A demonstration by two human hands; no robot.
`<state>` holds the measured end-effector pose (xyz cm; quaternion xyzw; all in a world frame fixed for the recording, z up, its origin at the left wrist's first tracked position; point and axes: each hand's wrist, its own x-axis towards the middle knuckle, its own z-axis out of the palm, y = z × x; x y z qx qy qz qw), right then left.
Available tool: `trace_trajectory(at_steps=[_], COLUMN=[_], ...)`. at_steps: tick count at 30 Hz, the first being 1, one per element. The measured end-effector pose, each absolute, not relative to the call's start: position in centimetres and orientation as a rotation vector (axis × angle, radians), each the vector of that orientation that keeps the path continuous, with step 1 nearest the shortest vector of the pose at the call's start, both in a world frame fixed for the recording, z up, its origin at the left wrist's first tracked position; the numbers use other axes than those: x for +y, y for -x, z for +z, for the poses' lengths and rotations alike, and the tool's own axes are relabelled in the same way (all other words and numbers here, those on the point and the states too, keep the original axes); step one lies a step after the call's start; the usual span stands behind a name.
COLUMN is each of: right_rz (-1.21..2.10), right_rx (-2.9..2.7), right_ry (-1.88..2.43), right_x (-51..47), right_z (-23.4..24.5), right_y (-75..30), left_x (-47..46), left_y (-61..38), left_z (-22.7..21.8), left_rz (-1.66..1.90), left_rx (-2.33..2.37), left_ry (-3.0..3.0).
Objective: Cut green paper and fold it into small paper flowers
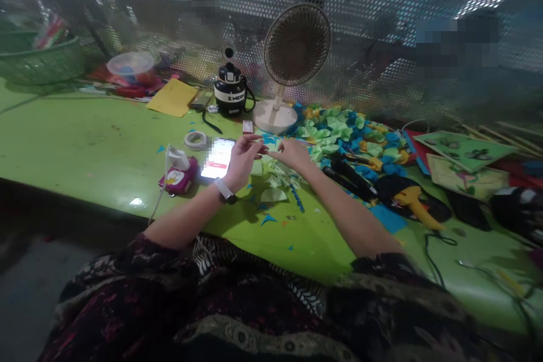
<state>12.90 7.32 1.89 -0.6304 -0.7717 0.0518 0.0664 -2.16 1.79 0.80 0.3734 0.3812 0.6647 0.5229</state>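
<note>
Holds left hand (pixel 242 159) and right hand (pixel 293 155) almost together above pale green paper scraps (pixel 280 175), with fingers curled inward; cannot tell whether grasping anything (too blurred at the fingertips). Has a lit smartphone (pixel 221 159) on the green table (pixel 106 136) beside the left hand, a pale green paper half-disc (pixel 274 196) closer in, heaped multicoloured paper pieces (pixel 339 129) to the right, and a beige desk fan (pixel 297 48) behind.

Dark patterned sleeves (pixel 163 257), pale wristband (pixel 223 189)
</note>
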Motion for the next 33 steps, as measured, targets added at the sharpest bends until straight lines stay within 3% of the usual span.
trace_trajectory(at_steps=[8,13,18,22,29,33], right_rz=[0.354,0.883,1.092,0.956,0.137,0.056], right_rx=[-2.2,-1.955,-1.87,-1.981,-2.2,-2.141], right_ry=[1.791,1.413,1.187,1.149,0.928,0.92], right_x=[9.5,8.1,4.2,1.2,-1.2,-1.7], right_z=[-0.9,0.7,1.6,1.6,-0.1,-1.1], right_y=[-12.1,-15.5,-17.9,-18.2,-19.0,-18.7], left_x=[1.8,2.0,1.0,0.3,0.2,-0.2], left_y=[1.8,2.0,1.8,1.4,1.4,1.3], left_z=[0.0,0.1,0.5,0.4,0.1,0.1], left_rz=[1.555,1.637,1.148,0.941,0.959,0.906], left_rx=[0.909,0.865,0.876,0.817,0.799,0.754], left_ry=[-0.962,-1.033,-0.877,-0.862,-0.725,-0.706])
